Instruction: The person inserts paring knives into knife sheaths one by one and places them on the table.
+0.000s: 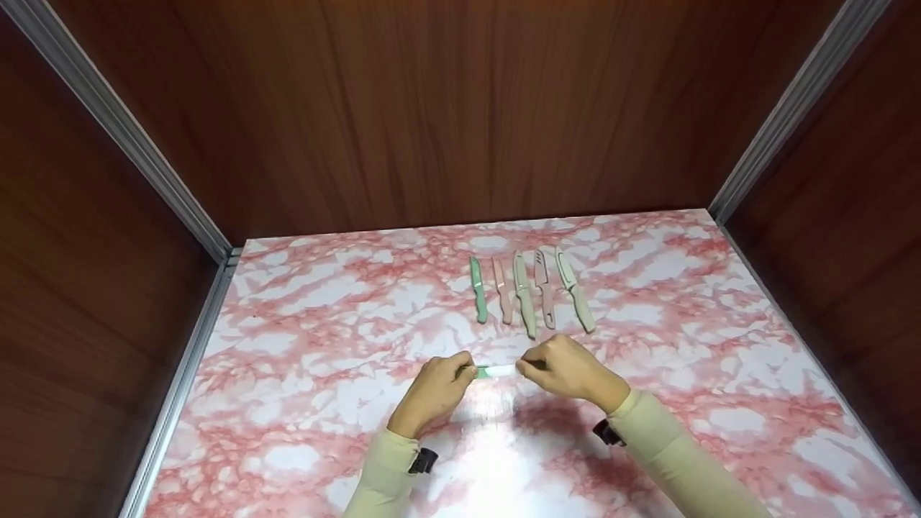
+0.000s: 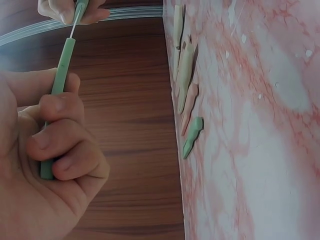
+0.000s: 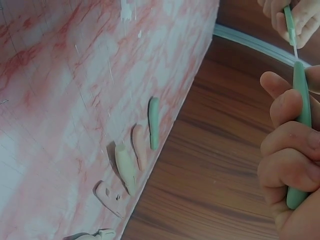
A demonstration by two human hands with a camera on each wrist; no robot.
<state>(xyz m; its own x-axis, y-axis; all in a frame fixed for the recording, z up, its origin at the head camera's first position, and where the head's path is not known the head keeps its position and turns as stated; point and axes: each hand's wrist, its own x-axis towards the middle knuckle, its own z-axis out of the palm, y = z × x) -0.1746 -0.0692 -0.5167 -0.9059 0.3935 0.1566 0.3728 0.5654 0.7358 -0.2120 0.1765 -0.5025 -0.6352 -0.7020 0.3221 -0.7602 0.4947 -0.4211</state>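
Note:
Between my two hands is a small green knife (image 1: 491,371), held level above the table, its pale narrow blade showing in the middle. My left hand (image 1: 439,385) curls its fingers round one green end (image 2: 62,67). The other green end (image 3: 299,92) is gripped by my right hand (image 1: 568,367). Which end is the handle and which a blade cover, I cannot tell. Beyond the hands lies a row of knives: a green knife (image 1: 478,289), a pink knife (image 1: 501,289), a pale green knife (image 1: 525,293), a pink knife with slots (image 1: 545,289) and another pale green knife (image 1: 575,289).
A red-and-white marbled tabletop (image 1: 324,403) lies under everything. Dark wood panels (image 1: 432,108) enclose it at the back and sides, with metal corner rails (image 1: 173,180). A dark strap (image 1: 423,460) is on the left wrist, another strap (image 1: 608,432) on the right.

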